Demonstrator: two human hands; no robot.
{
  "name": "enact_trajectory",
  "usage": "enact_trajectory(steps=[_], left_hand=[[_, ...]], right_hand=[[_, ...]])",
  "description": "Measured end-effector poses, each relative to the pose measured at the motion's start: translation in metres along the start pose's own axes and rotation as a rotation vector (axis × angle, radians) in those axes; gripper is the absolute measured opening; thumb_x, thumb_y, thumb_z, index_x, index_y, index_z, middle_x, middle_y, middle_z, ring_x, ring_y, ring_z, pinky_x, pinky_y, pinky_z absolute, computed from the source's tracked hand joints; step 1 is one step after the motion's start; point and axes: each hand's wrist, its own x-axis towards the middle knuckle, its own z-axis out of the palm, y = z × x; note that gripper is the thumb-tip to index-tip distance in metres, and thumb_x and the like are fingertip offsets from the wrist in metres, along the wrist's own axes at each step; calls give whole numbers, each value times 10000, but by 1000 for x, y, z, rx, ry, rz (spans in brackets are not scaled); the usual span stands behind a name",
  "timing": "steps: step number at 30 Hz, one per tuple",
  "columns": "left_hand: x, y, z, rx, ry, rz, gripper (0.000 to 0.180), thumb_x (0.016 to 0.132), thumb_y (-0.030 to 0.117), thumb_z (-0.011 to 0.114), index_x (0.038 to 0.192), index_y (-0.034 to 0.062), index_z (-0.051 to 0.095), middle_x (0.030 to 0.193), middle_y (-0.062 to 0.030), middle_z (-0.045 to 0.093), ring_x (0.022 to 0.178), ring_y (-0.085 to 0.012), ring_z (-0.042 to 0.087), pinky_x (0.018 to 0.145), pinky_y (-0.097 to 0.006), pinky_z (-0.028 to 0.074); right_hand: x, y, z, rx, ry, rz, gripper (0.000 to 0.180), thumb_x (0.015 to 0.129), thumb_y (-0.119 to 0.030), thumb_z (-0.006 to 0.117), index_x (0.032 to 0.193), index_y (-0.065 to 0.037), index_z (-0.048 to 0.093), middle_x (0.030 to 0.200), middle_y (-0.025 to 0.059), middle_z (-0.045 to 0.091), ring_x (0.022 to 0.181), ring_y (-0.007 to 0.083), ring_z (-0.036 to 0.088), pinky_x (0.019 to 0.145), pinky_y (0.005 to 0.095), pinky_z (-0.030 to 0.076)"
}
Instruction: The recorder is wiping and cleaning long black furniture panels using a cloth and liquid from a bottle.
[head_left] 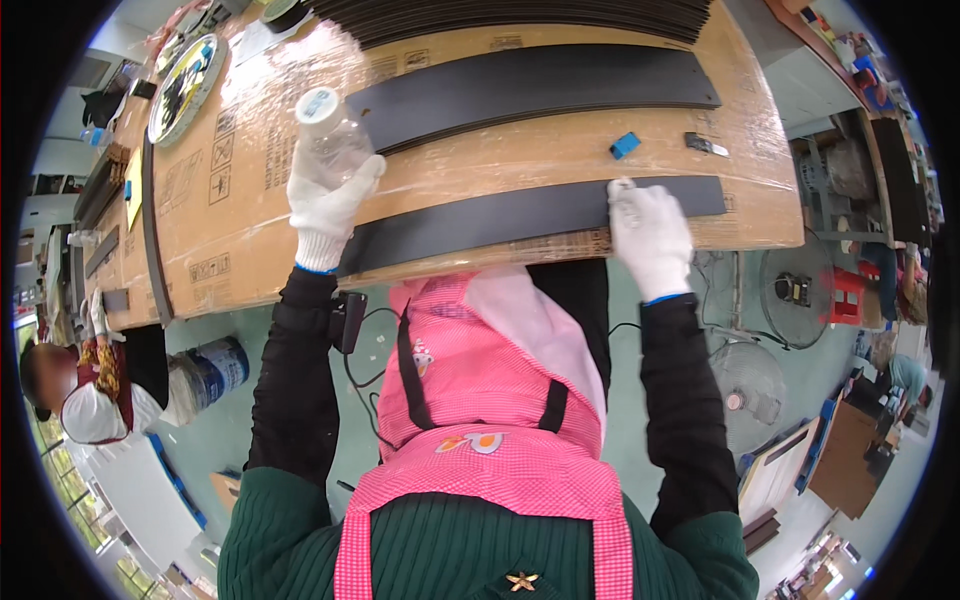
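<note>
Black strip (pixel 530 215): I see it flat along table (pixel 250 250) edge.
Left hand (pixel 325 200): closed around clear bottle (pixel 333 135), above strip's left end.
Right hand (pixel 650 235): fingers pinched on strip, pressing it steady.

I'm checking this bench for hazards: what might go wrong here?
The left hand holds a clear plastic bottle tilted over the near black strip; its contents might spill. The right hand presses that strip at the table edge, where it might slip off. The small blue piece might get knocked away.
</note>
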Motion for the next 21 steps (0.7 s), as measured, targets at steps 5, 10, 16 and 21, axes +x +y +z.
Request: enact_trajectory(steps=[5,10,16,21], left_hand=[[-16,5,-28,203,-15,77,687,794,-38,876,1395,-15,544,1231,-95,695,1097,-188,686,911,-339,597],[-27,-5,-47,220,184,144,675,834,-59,781,1452,9,519,1318,-109,669,1222,-226,659,1062,-392,541],[-45,-7,-107,92,279,251,693,888,-34,771,1513,36,478,1254,-102,688,1191,-219,659,1035,-359,549],[-31,-39,-118,135,488,210,660,957,34,769,1541,34,461,1288,-128,689,1192,-212,660,1028,-356,541]], right_hand=[[12,44,-5,-160,28,316,268,1043,-379,605,1146,-172,739,1173,167,689,1152,363,667,977,502,546],[9,-13,9,20,80,1,244,1012,-372,658,1081,-156,747,1083,165,703,1068,373,687,928,486,552],[3,-55,0,42,-58,38,300,1076,-332,559,1023,-115,759,1046,177,723,1001,409,697,876,504,556],[-29,-169,26,189,36,-378,161,1009,-238,610,1089,-176,736,1019,94,684,990,331,680,811,482,575]])
